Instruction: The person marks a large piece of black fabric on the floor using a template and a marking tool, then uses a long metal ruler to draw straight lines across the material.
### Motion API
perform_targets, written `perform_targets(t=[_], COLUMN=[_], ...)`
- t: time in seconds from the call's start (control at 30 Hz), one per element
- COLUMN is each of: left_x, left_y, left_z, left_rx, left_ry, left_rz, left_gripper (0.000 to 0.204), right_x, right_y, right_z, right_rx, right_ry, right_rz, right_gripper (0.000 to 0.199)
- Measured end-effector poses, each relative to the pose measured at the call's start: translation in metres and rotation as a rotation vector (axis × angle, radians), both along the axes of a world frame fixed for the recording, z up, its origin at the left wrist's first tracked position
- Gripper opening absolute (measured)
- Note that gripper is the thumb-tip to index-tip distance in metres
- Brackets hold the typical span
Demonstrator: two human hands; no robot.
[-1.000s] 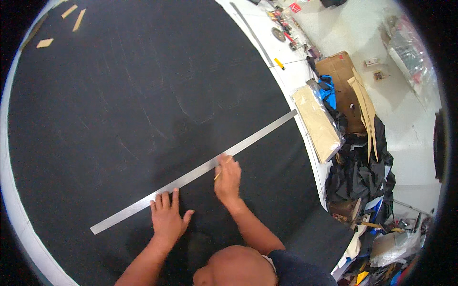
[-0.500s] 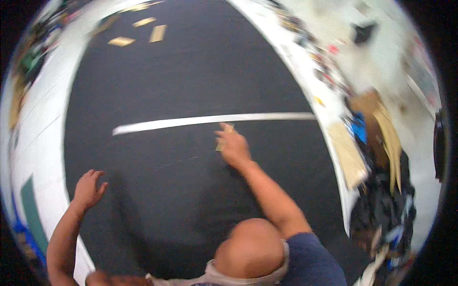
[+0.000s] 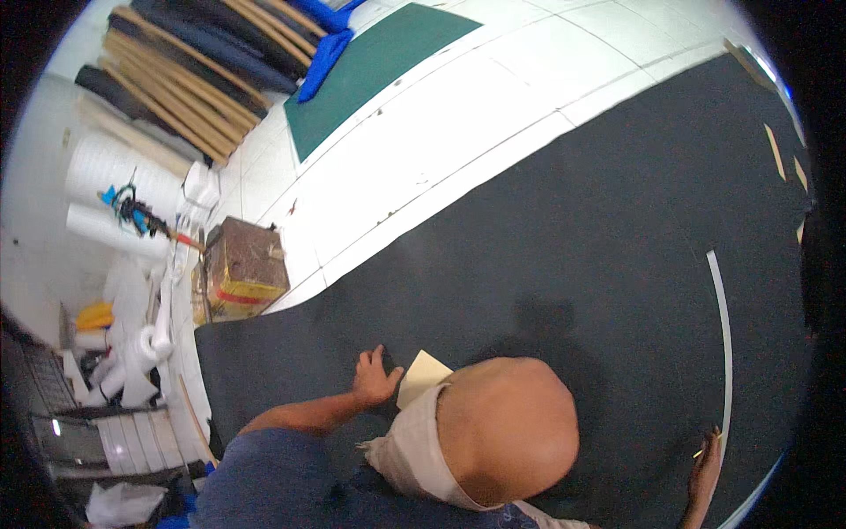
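Note:
A large black sheet (image 3: 608, 220) covers much of the floor under me. My left hand (image 3: 377, 379) hovers over or rests on it with fingers spread, its thumb close beside a cream-coloured card (image 3: 421, 377). Whether the thumb touches the card I cannot tell. My bare knee (image 3: 509, 423) hides part of the card. At the far right my right hand (image 3: 708, 454) is closed around a thin yellowish piece (image 3: 698, 454), of which only short ends show. That hand is next to a long white straight strip (image 3: 723, 335) lying on the sheet.
White floor tiles (image 3: 493, 106) border the sheet. A dark green sheet (image 3: 370, 79) lies beyond, near rolls on tan tubes (image 3: 176, 88) and blue cloth (image 3: 328, 62). A brown box (image 3: 247, 264) stands by the sheet's edge. Narrow tan pieces (image 3: 775, 152) lie at the far right.
My view has swung left, so the white strip now appears at the right. My left hand has moved beside the cream card. The right hand still holds the yellowish piece near the strip.

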State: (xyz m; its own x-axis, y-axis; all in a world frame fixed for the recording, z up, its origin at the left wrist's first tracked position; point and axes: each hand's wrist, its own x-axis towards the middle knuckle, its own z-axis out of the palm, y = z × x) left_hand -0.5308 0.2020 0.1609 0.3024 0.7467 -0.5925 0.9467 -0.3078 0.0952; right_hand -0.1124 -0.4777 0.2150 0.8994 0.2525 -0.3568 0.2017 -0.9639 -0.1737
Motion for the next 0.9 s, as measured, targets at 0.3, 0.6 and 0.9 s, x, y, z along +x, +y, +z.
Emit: perform_targets(t=[0.3,0.6,0.9], left_x=[0.017,0.1,0.391], left_y=[-0.057,-0.009,0.025], left_z=[-0.013,-0.057,-0.073], left_rx=[-0.054,0.222,0.391], left_ry=[-0.071,-0.365,-0.694], left_rz=[-0.124,-0.608,-0.828], left_gripper=[0.104,0.06,0.034], right_x=[0.082,0.042,-0.003], right_y=[-0.009,0.095,0.056], right_z=[-0.026,0.002,0.009], right_rx=[-0.024,0.132,0.149], right_ry=[-0.012,0.052,0.045], right_rz=[0.221,0.001,-0.149], right_gripper=[0.045,0.035,0.029])
